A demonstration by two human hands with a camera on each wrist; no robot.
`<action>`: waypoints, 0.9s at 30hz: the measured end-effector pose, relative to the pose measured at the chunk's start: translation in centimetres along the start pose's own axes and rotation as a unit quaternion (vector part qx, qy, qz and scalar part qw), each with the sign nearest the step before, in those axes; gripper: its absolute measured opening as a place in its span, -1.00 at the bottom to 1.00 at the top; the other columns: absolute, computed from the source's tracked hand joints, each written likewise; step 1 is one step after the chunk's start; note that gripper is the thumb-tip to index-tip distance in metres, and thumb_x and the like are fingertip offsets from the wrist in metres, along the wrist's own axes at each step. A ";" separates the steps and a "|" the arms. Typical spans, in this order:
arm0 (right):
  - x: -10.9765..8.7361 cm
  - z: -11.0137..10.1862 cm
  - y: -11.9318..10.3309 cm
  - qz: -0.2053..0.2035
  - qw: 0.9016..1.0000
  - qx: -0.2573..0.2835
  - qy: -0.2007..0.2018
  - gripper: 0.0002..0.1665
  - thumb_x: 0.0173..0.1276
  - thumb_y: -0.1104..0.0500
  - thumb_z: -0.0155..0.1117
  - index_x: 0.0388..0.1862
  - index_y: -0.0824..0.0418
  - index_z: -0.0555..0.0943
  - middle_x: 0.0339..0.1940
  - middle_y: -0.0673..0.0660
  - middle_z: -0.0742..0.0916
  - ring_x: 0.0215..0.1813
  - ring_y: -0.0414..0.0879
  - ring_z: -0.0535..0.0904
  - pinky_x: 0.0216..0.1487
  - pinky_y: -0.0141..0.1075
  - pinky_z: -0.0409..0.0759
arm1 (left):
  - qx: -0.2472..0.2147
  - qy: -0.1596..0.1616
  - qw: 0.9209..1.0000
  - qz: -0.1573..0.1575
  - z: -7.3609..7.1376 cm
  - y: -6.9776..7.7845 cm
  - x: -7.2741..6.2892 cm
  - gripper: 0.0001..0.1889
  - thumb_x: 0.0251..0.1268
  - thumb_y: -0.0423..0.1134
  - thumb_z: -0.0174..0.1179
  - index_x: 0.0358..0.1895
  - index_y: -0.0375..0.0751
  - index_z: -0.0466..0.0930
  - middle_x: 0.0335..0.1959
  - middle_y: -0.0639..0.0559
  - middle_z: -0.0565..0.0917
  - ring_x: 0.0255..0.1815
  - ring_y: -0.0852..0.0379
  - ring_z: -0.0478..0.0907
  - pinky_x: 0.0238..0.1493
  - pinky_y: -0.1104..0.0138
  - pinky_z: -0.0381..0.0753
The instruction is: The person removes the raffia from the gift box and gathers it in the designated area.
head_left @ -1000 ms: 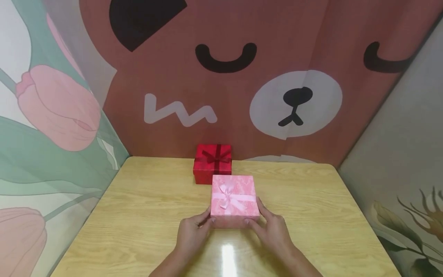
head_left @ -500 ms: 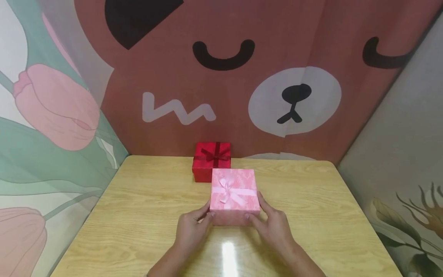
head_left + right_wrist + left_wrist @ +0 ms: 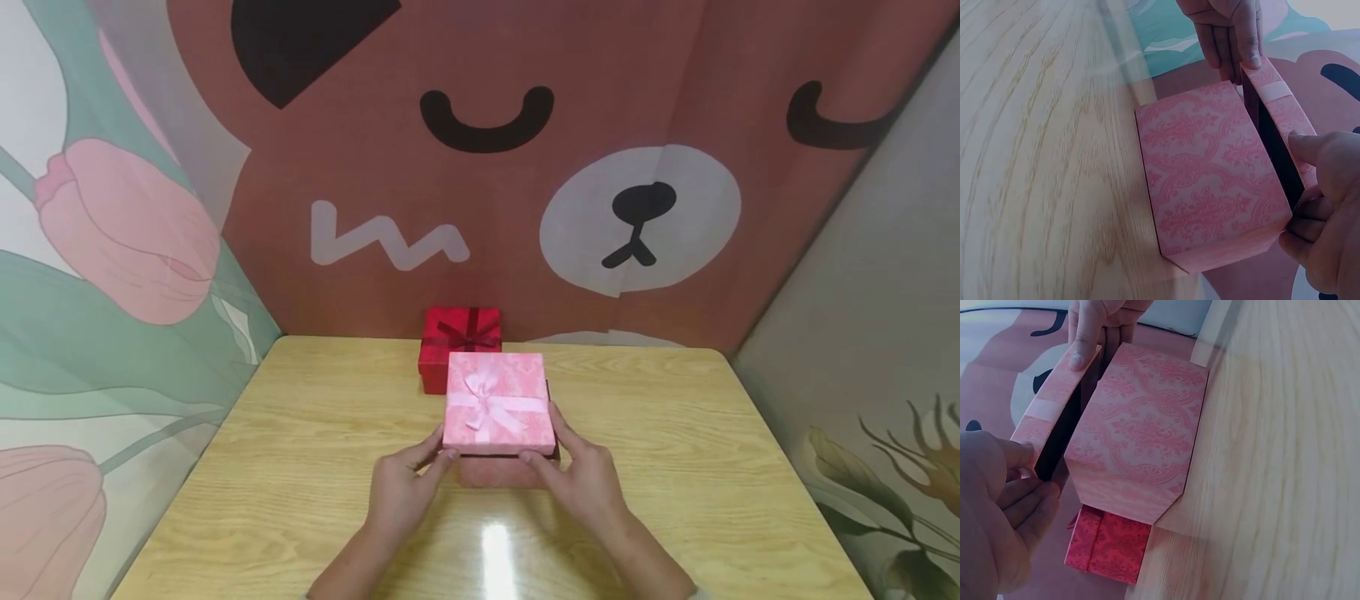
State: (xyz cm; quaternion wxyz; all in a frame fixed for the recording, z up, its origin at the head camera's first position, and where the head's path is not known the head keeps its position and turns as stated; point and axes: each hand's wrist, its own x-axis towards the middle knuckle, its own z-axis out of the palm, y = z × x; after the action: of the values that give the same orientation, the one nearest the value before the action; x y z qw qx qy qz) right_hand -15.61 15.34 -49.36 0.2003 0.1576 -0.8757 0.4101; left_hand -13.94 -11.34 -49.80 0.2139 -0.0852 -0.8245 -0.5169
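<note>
Thumbs and fingers of the left hand and right hand pinch the lid by its edges, above the pink box on the table. Contents hidden. Behind: red box, covered. Wrist views expose the dark gap beneath the lid; only the head view shows its bow.

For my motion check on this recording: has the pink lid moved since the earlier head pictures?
Yes. Judged against the red box in the head view, the pink lid has shifted left and upward in the picture.
</note>
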 end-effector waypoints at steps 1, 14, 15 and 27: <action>0.1 0.1 -0.1 -0.001 1.000 -0.001 -0.001 -0.01 0.20 -0.06 0.64 0.55 0.17 0.43 -0.35 0.31 0.80 -0.71 -0.55 -0.05 -0.78 -0.52 0.18 | 0.000 0.001 1.000 0.001 -0.1 0.0 0.0 -0.60 0.22 -0.23 0.52 0.14 -0.14 0.76 -0.06 0.03 0.80 -0.12 0.17 0.79 -0.06 0.32 0.76; 0.7 0.9 -1.1 -0.020 0.999 0.023 -0.010 0.00 0.20 -0.03 0.65 0.54 0.25 0.42 0.19 0.36 0.70 -0.47 -0.41 0.51 -0.36 -0.43 0.66 | 0.003 0.013 1.000 -0.007 -1.8 0.0 0.1 -0.61 0.22 -0.20 0.52 0.12 -0.12 0.77 -0.04 0.06 0.79 -0.06 0.18 0.77 -0.05 0.34 0.74; 0.8 0.9 -1.2 -0.022 0.999 0.023 -0.010 0.00 0.20 -0.03 0.65 0.54 0.25 0.42 0.12 0.36 0.74 -0.46 -0.40 0.54 -0.38 -0.44 0.65 | 0.002 0.013 1.000 -0.011 -1.9 0.0 0.1 -0.62 0.23 -0.20 0.52 0.12 -0.11 0.77 -0.04 0.07 0.79 -0.05 0.17 0.77 -0.05 0.32 0.75; 1.9 1.9 -2.6 -0.041 0.998 0.027 -0.026 -0.02 0.22 0.00 0.64 0.54 0.26 0.42 0.35 0.28 0.60 -0.27 -0.13 0.79 -0.10 -0.22 0.79 | 0.006 0.034 0.999 -0.027 -3.8 -0.3 0.2 -0.64 0.22 -0.22 0.52 0.09 -0.11 0.78 -0.05 0.04 0.79 -0.10 0.13 0.79 -0.14 0.31 0.77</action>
State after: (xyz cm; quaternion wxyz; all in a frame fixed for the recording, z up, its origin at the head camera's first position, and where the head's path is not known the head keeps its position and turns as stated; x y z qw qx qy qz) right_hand -16.51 12.03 -47.90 0.1904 0.2095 -0.8619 0.4206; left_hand -13.22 -14.82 -48.54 0.2284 -0.0443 -0.8216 -0.5205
